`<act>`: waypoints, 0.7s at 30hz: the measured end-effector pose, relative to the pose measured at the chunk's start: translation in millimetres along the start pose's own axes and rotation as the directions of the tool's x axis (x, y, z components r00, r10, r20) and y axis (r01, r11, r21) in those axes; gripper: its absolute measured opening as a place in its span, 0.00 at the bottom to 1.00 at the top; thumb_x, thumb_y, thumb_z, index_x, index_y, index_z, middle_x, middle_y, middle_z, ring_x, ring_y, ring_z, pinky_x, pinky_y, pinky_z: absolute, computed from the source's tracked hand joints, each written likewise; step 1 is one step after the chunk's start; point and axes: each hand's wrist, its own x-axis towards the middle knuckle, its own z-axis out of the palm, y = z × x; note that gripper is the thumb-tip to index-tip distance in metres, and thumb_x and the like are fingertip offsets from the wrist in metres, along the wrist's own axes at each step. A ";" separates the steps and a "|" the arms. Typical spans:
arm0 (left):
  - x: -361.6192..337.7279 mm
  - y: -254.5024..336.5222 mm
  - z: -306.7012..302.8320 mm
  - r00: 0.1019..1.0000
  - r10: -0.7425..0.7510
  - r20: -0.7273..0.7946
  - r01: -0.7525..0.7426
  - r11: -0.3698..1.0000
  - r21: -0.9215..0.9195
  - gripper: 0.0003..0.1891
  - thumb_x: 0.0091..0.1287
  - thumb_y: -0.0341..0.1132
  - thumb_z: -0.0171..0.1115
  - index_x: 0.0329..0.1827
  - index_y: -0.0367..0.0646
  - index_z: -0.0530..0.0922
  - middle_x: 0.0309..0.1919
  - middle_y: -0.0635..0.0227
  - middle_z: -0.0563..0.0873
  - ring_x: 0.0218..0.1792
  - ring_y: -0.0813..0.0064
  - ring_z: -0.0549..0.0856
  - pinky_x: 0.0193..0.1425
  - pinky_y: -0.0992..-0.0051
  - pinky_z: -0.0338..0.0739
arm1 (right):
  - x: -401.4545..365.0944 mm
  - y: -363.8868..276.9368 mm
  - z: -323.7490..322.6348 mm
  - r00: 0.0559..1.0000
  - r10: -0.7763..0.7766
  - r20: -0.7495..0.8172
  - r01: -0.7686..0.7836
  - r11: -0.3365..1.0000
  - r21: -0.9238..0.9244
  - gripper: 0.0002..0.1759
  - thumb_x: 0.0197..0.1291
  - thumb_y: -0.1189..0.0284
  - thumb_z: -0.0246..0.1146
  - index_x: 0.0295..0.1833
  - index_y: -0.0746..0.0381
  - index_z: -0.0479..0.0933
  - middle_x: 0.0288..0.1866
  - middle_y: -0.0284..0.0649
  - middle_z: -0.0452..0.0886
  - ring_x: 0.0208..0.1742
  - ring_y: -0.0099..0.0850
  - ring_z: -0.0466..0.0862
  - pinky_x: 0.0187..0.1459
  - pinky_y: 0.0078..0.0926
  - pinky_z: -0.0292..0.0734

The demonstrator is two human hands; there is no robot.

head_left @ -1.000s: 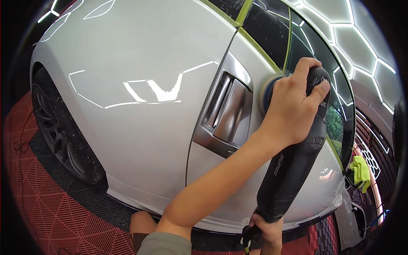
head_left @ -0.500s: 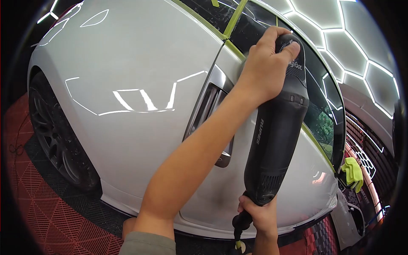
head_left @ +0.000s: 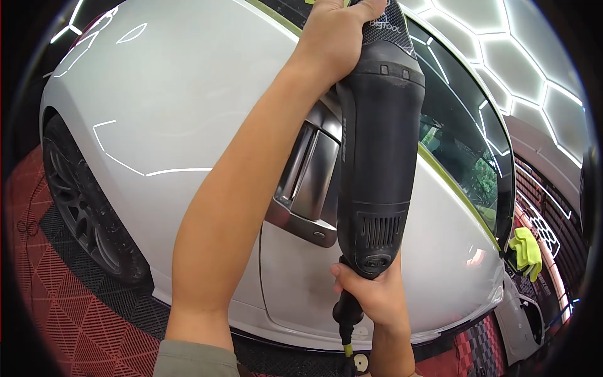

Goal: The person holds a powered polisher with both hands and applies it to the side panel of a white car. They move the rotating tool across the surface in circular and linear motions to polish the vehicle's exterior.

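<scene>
A long black polisher point(head_left: 377, 151) spans the view from top to bottom, nearly upright in front of a glossy pale car door point(head_left: 433, 226). My left hand point(head_left: 333, 41) is closed round its head end at the top edge, partly cut off by the frame. Lower down, my right hand point(head_left: 375, 292) wraps round the rear end, where the cord point(head_left: 348, 330) comes out. The polisher's pad is out of sight. Just left of the tool's body is the door handle point(head_left: 317, 176), partly covered by it.
Green masking tape point(head_left: 455, 182) borders the dark side window point(head_left: 461, 151). A wheel point(head_left: 88, 207) stands at left over red and black floor tiles point(head_left: 94, 314). A yellow-green cloth point(head_left: 525, 253) hangs at right, above a detached pale panel point(head_left: 515, 320).
The polisher and both my hands have shifted; the head end and my left hand moved up and left. The tool looks larger and more upright, and more of the door handle shows.
</scene>
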 end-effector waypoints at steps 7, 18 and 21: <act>-6.9 -1.9 11.5 0.993 -0.090 0.081 0.100 0.985 -0.140 0.15 0.74 0.39 0.57 0.56 0.38 0.78 0.43 0.67 0.82 0.47 0.77 0.78 0.56 0.77 0.71 | -10.8 6.6 -5.8 0.999 0.037 -0.006 -0.036 0.998 0.043 0.58 0.49 0.89 0.65 0.79 0.57 0.37 0.47 0.42 0.76 0.30 0.24 0.81 0.28 0.23 0.80; -28.8 20.5 26.3 0.964 -0.252 0.080 0.260 0.958 -0.119 0.13 0.77 0.37 0.55 0.58 0.41 0.77 0.43 0.70 0.82 0.42 0.83 0.81 0.48 0.82 0.76 | -18.0 21.7 -23.2 0.989 -0.117 0.091 0.109 0.991 0.083 0.62 0.52 0.84 0.69 0.81 0.59 0.31 0.73 0.52 0.60 0.70 0.36 0.71 0.66 0.34 0.70; -49.4 20.6 54.7 0.940 -0.330 0.093 0.341 0.925 -0.167 0.14 0.76 0.34 0.55 0.60 0.39 0.76 0.44 0.70 0.82 0.42 0.83 0.81 0.48 0.82 0.76 | -37.5 33.6 -42.3 0.989 -0.131 0.066 0.128 0.991 0.043 0.62 0.52 0.84 0.69 0.81 0.60 0.31 0.74 0.52 0.59 0.73 0.37 0.68 0.68 0.35 0.68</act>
